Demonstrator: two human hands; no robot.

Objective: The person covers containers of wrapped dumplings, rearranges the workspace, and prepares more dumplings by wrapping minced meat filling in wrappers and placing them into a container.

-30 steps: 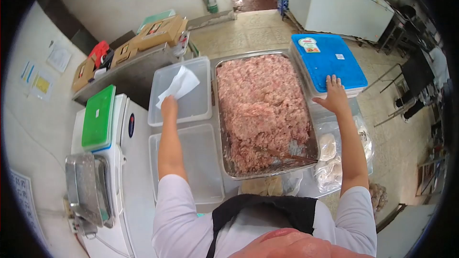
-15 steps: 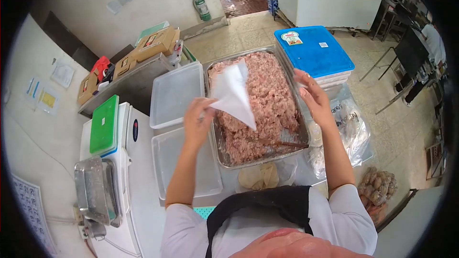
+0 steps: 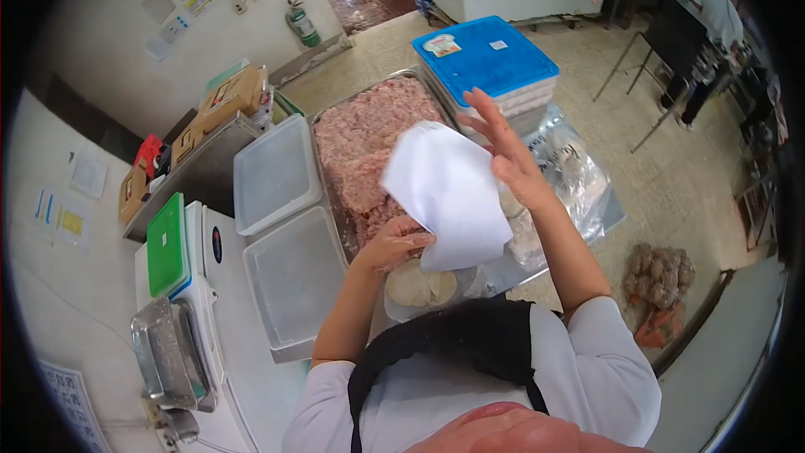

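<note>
My left hand (image 3: 401, 243) pinches the near left edge of a white sheet (image 3: 453, 193), which looks like paper or thin plastic. The sheet hangs over a metal tray (image 3: 331, 193) heaped with ground meat (image 3: 373, 122) and hides its right side. At the sheet's upper right, my right hand (image 3: 507, 151) is raised with fingers spread, holding nothing. Pale round wrappers (image 3: 419, 283) lie in plastic near my apron, just below my left hand.
Two translucent lids or bins (image 3: 277, 172) sit left of the tray. Stacked white containers under a blue lid (image 3: 486, 54) stand beyond my right hand. A clear bag of pale items (image 3: 574, 180) lies at right. A person (image 3: 717, 17) stands at the far right.
The white sheet has come nearer to me and spread wider, with my left hand still on it. My right hand has moved left and opened its fingers. The whole view has shifted.
</note>
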